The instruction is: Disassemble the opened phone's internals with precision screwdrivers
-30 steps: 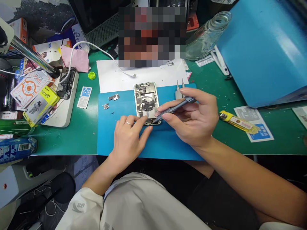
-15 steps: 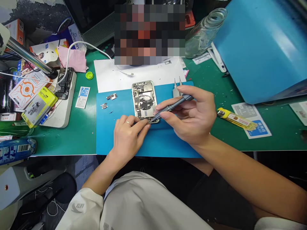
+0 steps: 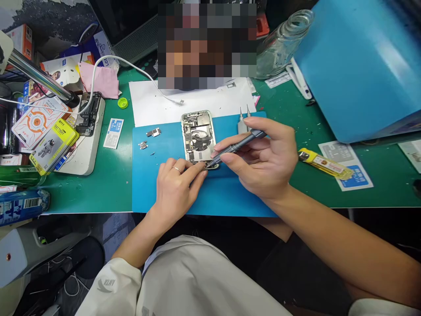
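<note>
An opened phone (image 3: 198,139) lies on the blue mat (image 3: 158,193), its inner parts bare. My right hand (image 3: 274,162) grips a dark grey screwdriver (image 3: 238,146) slantwise, tip down at the phone's bottom edge. My left hand (image 3: 176,186), a ring on one finger, rests at the phone's lower left corner. Its thumb and forefinger are pressed together beside the screwdriver's tip; what they pinch is hidden. Small metal phone parts (image 3: 153,132) lie left of the phone. Behind my right hand stand two more fine-tipped tools (image 3: 242,125), partly covered.
White paper (image 3: 148,103) lies behind the mat, with a white cable (image 3: 131,66) ending on it. To the right are a yellow utility knife (image 3: 324,163), a glass jar (image 3: 281,44) and a large blue panel (image 3: 355,66). Boxes and a yellow battery pack (image 3: 54,145) crowd the left.
Both hands, the screwdriver and the phone hold nearly the same places. The view has shifted very slightly.
</note>
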Available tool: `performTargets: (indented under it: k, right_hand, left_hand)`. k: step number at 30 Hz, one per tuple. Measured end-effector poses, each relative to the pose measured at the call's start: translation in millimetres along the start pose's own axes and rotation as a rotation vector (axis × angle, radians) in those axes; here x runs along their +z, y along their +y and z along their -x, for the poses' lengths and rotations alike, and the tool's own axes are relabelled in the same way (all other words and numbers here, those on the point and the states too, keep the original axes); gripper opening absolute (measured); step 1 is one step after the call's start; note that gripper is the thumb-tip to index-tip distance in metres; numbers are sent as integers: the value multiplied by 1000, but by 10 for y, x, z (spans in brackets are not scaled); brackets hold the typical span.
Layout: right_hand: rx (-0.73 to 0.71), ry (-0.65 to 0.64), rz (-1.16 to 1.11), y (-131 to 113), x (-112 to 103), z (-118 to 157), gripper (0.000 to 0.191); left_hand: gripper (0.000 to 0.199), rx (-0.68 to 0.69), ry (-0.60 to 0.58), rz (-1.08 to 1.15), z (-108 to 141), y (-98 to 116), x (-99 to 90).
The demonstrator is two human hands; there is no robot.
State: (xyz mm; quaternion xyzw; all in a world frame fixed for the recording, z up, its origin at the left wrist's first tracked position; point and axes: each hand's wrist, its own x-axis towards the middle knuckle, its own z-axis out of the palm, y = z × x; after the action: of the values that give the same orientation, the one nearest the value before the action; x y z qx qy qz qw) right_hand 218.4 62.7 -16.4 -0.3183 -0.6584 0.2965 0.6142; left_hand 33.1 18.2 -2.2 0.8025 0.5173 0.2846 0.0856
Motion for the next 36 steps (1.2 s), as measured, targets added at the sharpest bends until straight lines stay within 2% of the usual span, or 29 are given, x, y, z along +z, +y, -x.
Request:
performTargets:
  k: [16,36]
  right_hand:
    - [-32,-2,34,5,-6,-11,71]
    - [9,21,8,3,-17,7,69]
  left_hand:
    - [20,4,13,8,-1,-15,20]
    - [20,-3,0,31,2,-7,-4]
